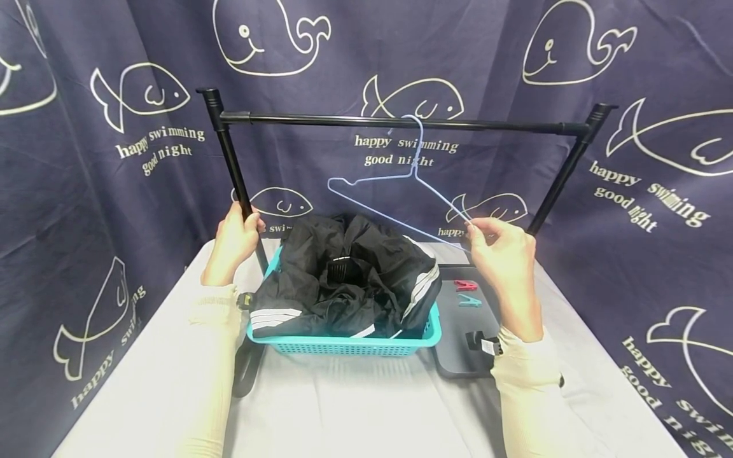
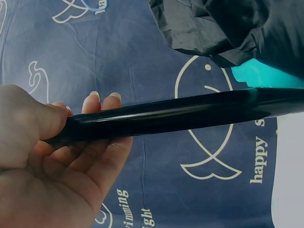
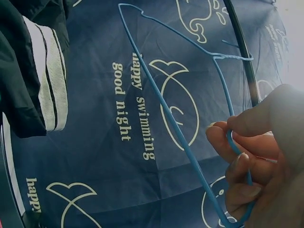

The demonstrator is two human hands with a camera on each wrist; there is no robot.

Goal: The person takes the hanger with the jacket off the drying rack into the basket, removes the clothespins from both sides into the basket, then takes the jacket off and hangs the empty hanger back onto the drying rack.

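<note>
On the left, my left hand (image 1: 233, 238) grips the upright black post (image 1: 233, 162) of a clothes rack; its curled fingers show around the tube (image 2: 190, 111) in the left wrist view. A thin blue clothes hanger (image 1: 415, 168) has its hook at the rack's crossbar (image 1: 321, 120) and hangs tilted, right end low. My right hand (image 1: 504, 261) pinches that right end between thumb and fingers, and the right wrist view shows the bent wire of the hanger (image 3: 164, 102) running through the fingers. Below, a black garment (image 1: 343, 280) with white stripes lies bunched in a turquoise basket (image 1: 343, 345).
Right of the basket, a grey tray (image 1: 458, 318) holds a red clothespin (image 1: 466, 285), a light-blue clothespin (image 1: 469, 300) and a small black item (image 1: 475, 340). A white cloth covers the table (image 1: 343, 407). Behind the rack hangs a dark blue curtain (image 1: 343, 83) printed with fish and whales.
</note>
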